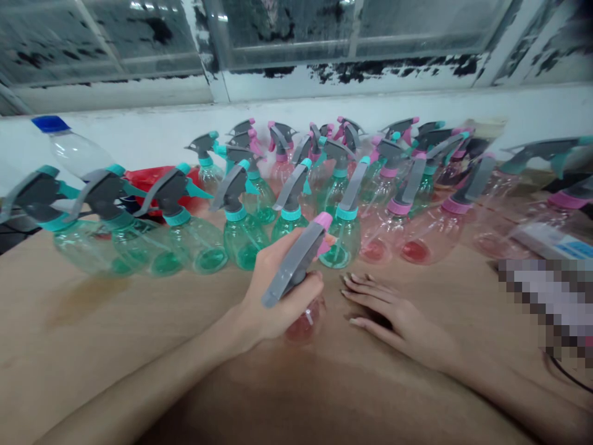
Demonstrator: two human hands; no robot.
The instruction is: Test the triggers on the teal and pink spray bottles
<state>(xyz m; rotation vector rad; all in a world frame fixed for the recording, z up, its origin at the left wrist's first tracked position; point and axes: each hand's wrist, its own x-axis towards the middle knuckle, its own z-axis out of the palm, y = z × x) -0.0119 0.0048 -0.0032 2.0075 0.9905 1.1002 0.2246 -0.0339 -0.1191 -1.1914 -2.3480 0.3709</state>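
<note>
Right now a pink spray bottle [303,324] with a gray trigger head [293,264] and a pink nozzle is near the middle of the wooden table [185,321], in front of the rows of bottles. The left hand [278,290] is closed around its neck, fingers wrapped under the gray head. The right hand [393,309] lies empty on the table just beside it, palm down, its fingers slightly spread.

Just behind the held bottle runs a front row of spray bottles, green bottles [245,244] with teal collars to the left and middle, pink bottles [428,238] with pink collars to the right. More spray bottles, green and pink, crowd behind them. Farther left are a red item [152,179] and a clear bottle with a blue cap [81,151]. A white box [551,244] lies at the far right. Beyond everything, a white wall [152,133] rises to windows [287,31] with dark, patchy marks.
</note>
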